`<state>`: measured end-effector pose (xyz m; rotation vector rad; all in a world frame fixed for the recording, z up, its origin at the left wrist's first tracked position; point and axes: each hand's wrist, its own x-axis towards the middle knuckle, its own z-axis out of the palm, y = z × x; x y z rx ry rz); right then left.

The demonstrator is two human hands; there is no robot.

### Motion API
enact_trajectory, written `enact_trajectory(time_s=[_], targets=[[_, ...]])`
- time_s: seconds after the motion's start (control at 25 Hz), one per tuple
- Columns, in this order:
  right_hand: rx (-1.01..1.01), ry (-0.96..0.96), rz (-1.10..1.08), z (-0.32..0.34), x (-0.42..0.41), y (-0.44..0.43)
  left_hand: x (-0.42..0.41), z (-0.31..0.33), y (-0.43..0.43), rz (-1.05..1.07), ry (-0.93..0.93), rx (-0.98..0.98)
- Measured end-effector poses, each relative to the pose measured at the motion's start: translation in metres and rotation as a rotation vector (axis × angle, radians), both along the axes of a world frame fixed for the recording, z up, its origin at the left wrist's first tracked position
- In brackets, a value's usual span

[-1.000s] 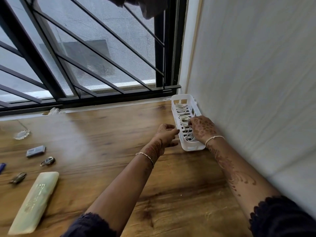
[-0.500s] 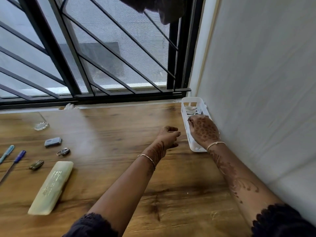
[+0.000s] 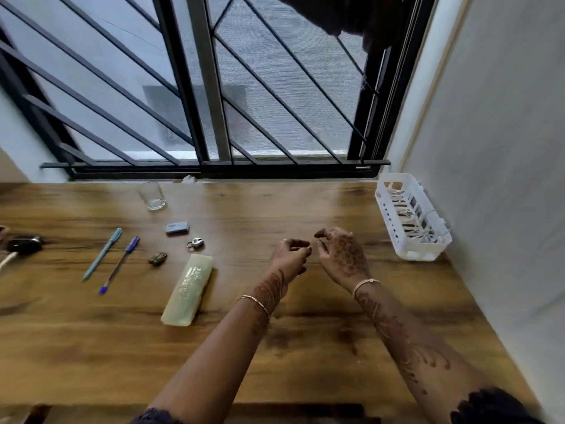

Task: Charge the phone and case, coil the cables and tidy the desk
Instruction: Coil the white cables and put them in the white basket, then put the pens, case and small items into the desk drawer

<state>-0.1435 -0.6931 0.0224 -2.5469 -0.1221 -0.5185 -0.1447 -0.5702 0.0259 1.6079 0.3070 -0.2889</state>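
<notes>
A white slotted basket (image 3: 385,203) stands at the desk's back right corner against the wall, with coiled white cables (image 3: 411,223) inside it. My left hand (image 3: 290,255) and my right hand (image 3: 342,255) hover side by side over the middle of the wooden desk (image 3: 305,347), well left of the basket. Both have loosely curled fingers and hold nothing. At the far left edge lies a dark object (image 3: 23,243) with a white cable (image 3: 6,261) running off the frame.
Left of my hands lie a pale green case (image 3: 188,289), two pens (image 3: 104,257) (image 3: 120,264), a small grey box (image 3: 177,228), a metal ring piece (image 3: 195,243), a dark small object (image 3: 158,258) and a glass (image 3: 152,195). A barred window backs the desk; a wall runs along the right.
My right hand has left the basket and both hands have drawn back toward the middle of the desk. The view has swung left, showing more of the desk's left side.
</notes>
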Motion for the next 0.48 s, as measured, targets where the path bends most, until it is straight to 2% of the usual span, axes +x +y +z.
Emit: enact_trajectory(time_s=[0.16,0.48], targets=[[0.185,0.099,-0.029,-0.017,-0.046,0.061,-0.043,-0.013,0.055,-0.018,-0.035,0.071],[0.503,0.181,-0.121,-0.053,-0.157,0.123,-0.150,-0.040,0.125,-0.044,-0.194,0.447]])
